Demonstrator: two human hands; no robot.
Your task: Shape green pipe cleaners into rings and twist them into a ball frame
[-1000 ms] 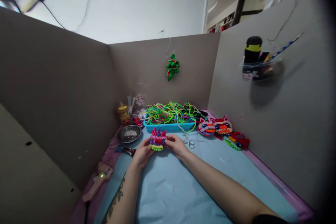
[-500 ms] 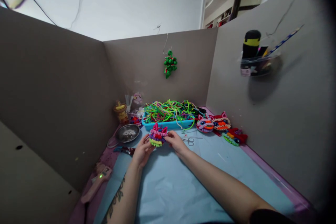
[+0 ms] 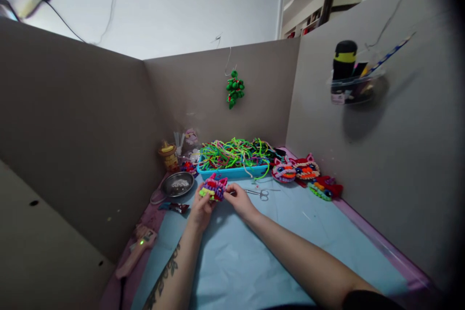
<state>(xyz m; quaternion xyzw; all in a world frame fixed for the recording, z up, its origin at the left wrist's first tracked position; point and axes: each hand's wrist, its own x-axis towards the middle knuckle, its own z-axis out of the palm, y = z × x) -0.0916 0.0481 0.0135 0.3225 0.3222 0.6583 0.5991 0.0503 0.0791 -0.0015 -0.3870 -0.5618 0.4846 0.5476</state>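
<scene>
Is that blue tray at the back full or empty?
Full: the blue tray is heaped with coloured strands that rise above its rim, and a few hang over its front edge.

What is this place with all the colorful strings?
Probably a small craft-making spot: there's a colorful fuzzy piece in the left hand, a blue tray piled with strings, and a scissors-like tool.

Beyond and above the fingers (image 3: 235, 190), a green knobbly ornament (image 3: 235, 88) with red spots hangs before a grey panel (image 3: 265, 87). High at their right is a clear plastic holder (image 3: 352, 82) with a blue patterned pencil (image 3: 391, 54). At their left, a pink handheld device (image 3: 133, 257) shows green light.
</scene>
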